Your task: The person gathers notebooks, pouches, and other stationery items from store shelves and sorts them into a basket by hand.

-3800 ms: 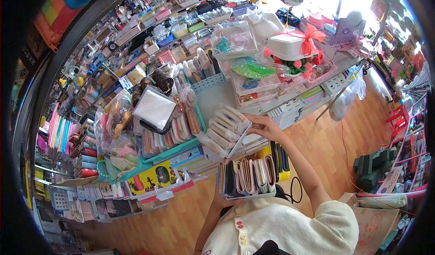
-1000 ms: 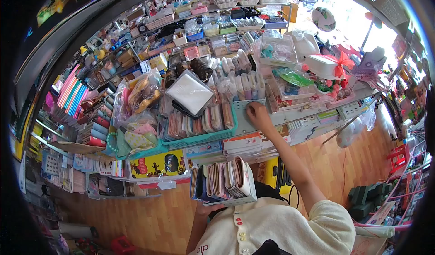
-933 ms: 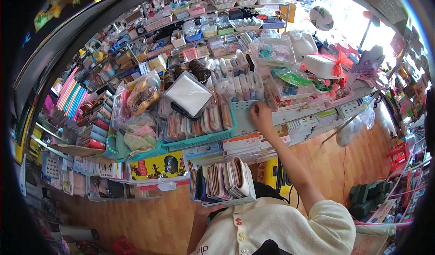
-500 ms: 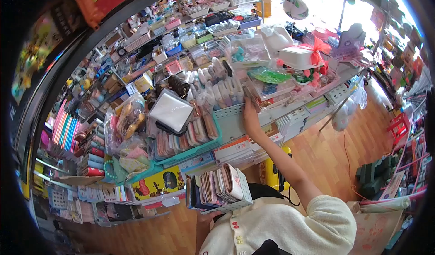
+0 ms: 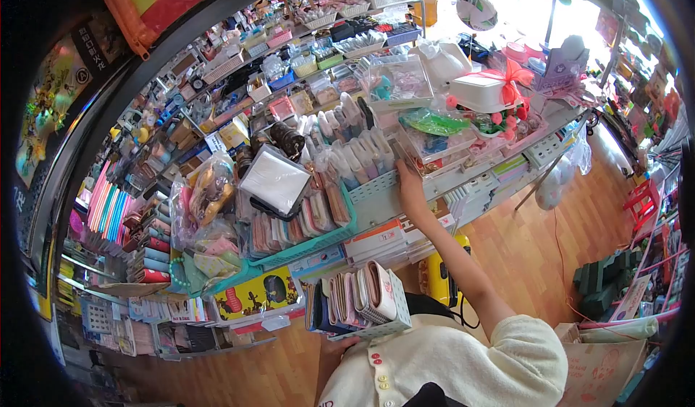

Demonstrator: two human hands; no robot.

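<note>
My left hand point(image 5: 339, 347), mostly hidden, is under a white perforated basket point(image 5: 394, 307) of upright wallets point(image 5: 355, 297), supporting it against my front. My right arm reaches to the table, where my right hand point(image 5: 410, 184) grips the right end of another white perforated basket point(image 5: 373, 189). Its fingertips are partly hidden behind the basket's edge. That basket holds plastic-wrapped items point(image 5: 355, 157) in rows. Left of it, a teal basket point(image 5: 311, 246) is packed with wrapped wallets, and a clear-wrapped white and black item point(image 5: 276, 183) lies on top.
Clear trays point(image 5: 434, 146) and a white box with a red bow point(image 5: 478, 92) stand right of my right hand. Shelves of small goods rise behind. Below the tabletop are stacked packages point(image 5: 373, 242) and a yellow case point(image 5: 443, 280). A red stool point(image 5: 641, 203) stands on the wooden floor.
The white basket on the table has slid slightly towards me, together with my right hand. The wallet basket on my left hand has shifted a little to the right.
</note>
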